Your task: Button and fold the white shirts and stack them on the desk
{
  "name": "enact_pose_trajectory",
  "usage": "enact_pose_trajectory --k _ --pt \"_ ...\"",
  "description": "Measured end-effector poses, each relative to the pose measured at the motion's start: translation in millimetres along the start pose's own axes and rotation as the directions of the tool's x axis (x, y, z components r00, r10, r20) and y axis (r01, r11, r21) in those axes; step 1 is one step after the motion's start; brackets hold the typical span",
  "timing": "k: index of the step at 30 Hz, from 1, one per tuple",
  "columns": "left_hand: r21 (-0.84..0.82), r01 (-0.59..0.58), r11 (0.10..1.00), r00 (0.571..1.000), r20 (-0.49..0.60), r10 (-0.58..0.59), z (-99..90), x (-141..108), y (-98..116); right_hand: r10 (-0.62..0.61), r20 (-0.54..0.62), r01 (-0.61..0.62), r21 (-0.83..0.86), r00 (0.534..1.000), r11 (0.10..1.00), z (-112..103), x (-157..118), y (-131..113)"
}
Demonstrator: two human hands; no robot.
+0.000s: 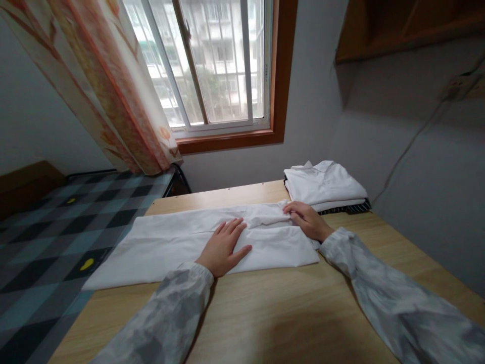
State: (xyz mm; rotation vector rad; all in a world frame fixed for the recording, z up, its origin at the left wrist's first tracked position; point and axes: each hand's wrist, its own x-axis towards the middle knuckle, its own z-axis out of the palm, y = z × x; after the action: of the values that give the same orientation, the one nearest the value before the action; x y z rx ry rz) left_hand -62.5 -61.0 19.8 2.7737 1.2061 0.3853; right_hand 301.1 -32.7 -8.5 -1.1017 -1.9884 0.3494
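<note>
A white shirt (166,247) lies folded lengthwise into a long strip across the wooden table (257,308), its left end reaching past the table's edge. My left hand (223,247) rests flat on the middle of the cloth, fingers stretched out and thumb apart. At the strip's right end, my right hand (308,221) has its thumb and fingers closed on the fabric near what looks like the collar. Small creases run through the cloth between the two hands.
Just beyond my right hand stands a stack of folded clothes (326,184), white on top with dark striped cloth underneath. A bed with a checked cover (41,242) adjoins the table on the left. Behind are a window (223,65) and a curtain (102,86); a cable (409,146) hangs along the right wall.
</note>
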Motion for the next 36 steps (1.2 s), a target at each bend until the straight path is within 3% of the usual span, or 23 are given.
enact_pose_trajectory --k 3,6,10,13,16,21,23,27,29,31,33,34,36 --pt "-0.006 -0.002 1.0 1.0 -0.014 0.002 -0.2 0 0 0.244 -0.122 -0.245 0.009 0.962 0.97 2 15 0" --pt "-0.011 0.002 1.0 1.0 -0.01 -0.002 -0.8 0 1 0.394 -0.22 -0.429 -0.139 0.892 0.893 7 34 0" --pt "-0.021 0.004 1.0 1.0 -0.024 -0.005 0.9 -1 1 0.465 -0.204 -0.508 -0.36 0.861 0.782 12 50 0" --pt "-0.017 0.004 1.0 1.0 -0.028 -0.004 3.6 -1 0 0.471 -0.214 -0.516 -0.414 0.856 0.75 12 52 3" --pt "-0.018 0.006 1.0 1.0 -0.029 -0.006 5.6 -1 -1 0.469 -0.258 -0.534 -0.353 0.845 0.768 9 51 10" --pt "-0.024 0.017 1.0 1.0 -0.023 -0.018 4.8 -2 1 0.665 -0.24 -0.684 0.003 0.707 0.729 8 50 20" --pt "-0.028 0.02 0.999 1.0 -0.02 -0.021 3.8 -2 1 0.695 -0.218 -0.698 0.076 0.685 0.712 10 49 21" --pt "-0.027 0.019 0.999 1.0 -0.017 -0.019 2.9 -2 2 0.624 -0.33 -0.645 0.056 0.708 0.762 7 48 17" --pt "-0.022 0.018 1.0 1.0 -0.018 -0.018 3.2 -2 2 0.484 -0.418 -0.543 -0.026 0.769 0.839 3 49 10" --pt "-0.022 0.015 1.0 1.0 -0.027 -0.016 3.6 -1 1 0.272 -0.411 -0.362 -0.158 0.87 0.919 0 49 1" --pt "-0.024 0.012 1.0 0.999 -0.033 -0.013 3.8 -1 1 0.056 -0.252 -0.122 -0.255 0.966 0.959 0 47 -6" --pt "-0.024 0.011 1.0 0.999 -0.033 -0.012 3.8 -1 1 -0.029 -0.136 -0.008 -0.265 0.99 0.964 2 45 -7" --pt "-0.023 0.009 1.0 0.999 -0.03 -0.01 3.5 -1 1 -0.123 0.086 0.14 -0.228 0.989 0.964 9 38 -6"
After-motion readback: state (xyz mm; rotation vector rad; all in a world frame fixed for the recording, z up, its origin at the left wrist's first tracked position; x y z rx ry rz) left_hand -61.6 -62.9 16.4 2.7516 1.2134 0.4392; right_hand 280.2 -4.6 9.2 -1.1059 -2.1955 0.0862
